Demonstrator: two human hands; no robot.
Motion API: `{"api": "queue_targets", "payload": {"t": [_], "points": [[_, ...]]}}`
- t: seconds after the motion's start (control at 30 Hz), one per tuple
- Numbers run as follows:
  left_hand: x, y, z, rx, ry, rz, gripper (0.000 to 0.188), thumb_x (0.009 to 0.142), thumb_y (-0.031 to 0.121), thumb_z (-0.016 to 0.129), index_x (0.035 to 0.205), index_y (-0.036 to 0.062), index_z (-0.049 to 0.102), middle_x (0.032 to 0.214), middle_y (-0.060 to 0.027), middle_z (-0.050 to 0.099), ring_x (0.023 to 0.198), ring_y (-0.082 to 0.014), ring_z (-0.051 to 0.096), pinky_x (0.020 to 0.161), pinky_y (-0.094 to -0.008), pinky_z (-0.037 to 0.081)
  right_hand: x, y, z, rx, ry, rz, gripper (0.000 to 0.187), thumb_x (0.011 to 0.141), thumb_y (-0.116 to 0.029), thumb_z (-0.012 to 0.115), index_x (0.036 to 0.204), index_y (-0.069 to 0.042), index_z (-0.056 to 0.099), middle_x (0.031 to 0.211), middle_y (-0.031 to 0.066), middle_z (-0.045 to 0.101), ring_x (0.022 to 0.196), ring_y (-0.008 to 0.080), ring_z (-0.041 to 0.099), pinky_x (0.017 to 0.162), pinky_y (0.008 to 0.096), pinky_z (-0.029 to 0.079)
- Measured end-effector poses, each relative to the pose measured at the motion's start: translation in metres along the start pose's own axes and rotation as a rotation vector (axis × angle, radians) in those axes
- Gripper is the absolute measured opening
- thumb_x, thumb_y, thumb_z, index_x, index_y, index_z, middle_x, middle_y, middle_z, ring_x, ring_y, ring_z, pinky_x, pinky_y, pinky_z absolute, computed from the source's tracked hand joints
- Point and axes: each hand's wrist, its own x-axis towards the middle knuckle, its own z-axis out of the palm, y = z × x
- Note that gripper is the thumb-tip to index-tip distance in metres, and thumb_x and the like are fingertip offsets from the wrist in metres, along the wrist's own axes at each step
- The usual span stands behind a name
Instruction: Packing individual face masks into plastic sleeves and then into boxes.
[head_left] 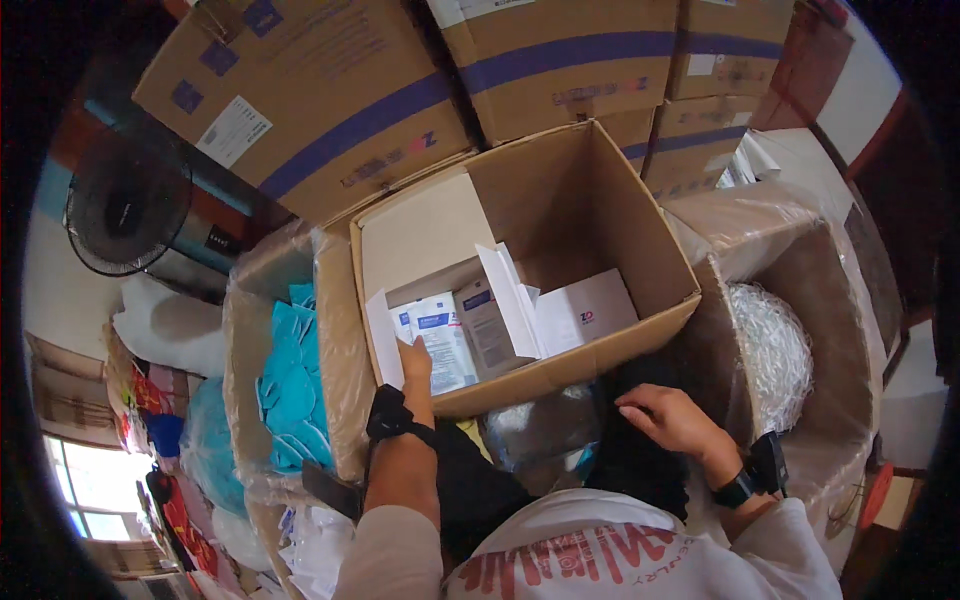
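My left hand reaches into an open white box inside a large cardboard carton. Its thumb lies against a flat white-and-blue packet, and its other fingers are mostly hidden. Grey-toned packets stand beside it in the same box. A closed white box sits to the right within the carton. My right hand hovers in front of the carton's near right side, holding nothing, with its fingers loosely bent and apart.
At left, a plastic-lined carton holds teal pieces. Another lined carton at right contains a whitish, stringy mass. Large taped cartons are stacked behind. A round black fan stands far left. A clear plastic bag lies before me.
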Motion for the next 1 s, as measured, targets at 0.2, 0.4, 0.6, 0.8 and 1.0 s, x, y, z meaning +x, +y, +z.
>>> {"api": "queue_targets", "payload": {"t": [0.2,0.4,0.6,0.8,1.0], "points": [[-0.002,0.012,-0.007,-0.149,0.011,-0.021,0.064,0.078,0.021,0.062,0.123,-0.0130,0.032,0.126,-0.0304,0.037,0.120,-0.0372,0.035,0.102,-0.0358,0.024,0.001,-0.002,0.001,-0.002,0.010,-0.019,0.020,0.083,-0.019,0.055,0.092,-0.002,0.060,0.088,0.0150,0.060,0.082,0.0316,0.058,0.071,0.0365,0.047],[-0.008,0.023,-0.013,0.030,-0.086,-0.156,0.078,0.074,0.027,0.067,0.125,-0.0155,0.025,0.129,-0.0316,0.032,0.123,-0.0378,0.030,0.105,-0.0352,0.019,-0.003,-0.002,0.003,0.003,0.006,-0.011,0.021,0.084,-0.022,0.053,0.092,-0.004,0.060,0.089,0.0138,0.060,0.081,0.0317,0.058,0.070,0.0376,0.048],[-0.012,0.025,-0.013,-0.049,-0.047,-0.041,0.084,0.074,0.027,0.067,0.127,-0.0169,0.019,0.133,-0.0327,0.024,0.127,-0.0381,0.022,0.107,-0.0345,0.012,-0.005,0.004,0.009,-0.012,0.006,-0.035,0.021,0.084,-0.022,0.053,0.092,-0.004,0.060,0.090,0.0128,0.060,0.082,0.0308,0.058,0.069,0.0371,0.048],[-0.021,0.045,-0.020,0.055,-0.068,-0.058,0.083,0.074,0.022,0.066,0.129,-0.0154,0.015,0.135,-0.0316,0.020,0.129,-0.0375,0.019,0.107,-0.0339,0.009,-0.001,-0.004,0.010,-0.009,-0.039,-0.019,0.020,0.084,-0.021,0.054,0.093,-0.004,0.060,0.091,0.0131,0.060,0.082,0.0304,0.059,0.070,0.0362,0.048],[-0.010,0.029,-0.016,-0.150,-0.111,-0.081,0.078,0.075,0.018,0.065,0.129,-0.0138,0.019,0.134,-0.0303,0.025,0.128,-0.0370,0.021,0.107,-0.0344,0.011,-0.001,-0.007,0.013,-0.007,-0.043,-0.044,0.021,0.085,-0.022,0.053,0.094,-0.004,0.060,0.092,0.0128,0.060,0.084,0.0306,0.058,0.071,0.0373,0.048]]}}
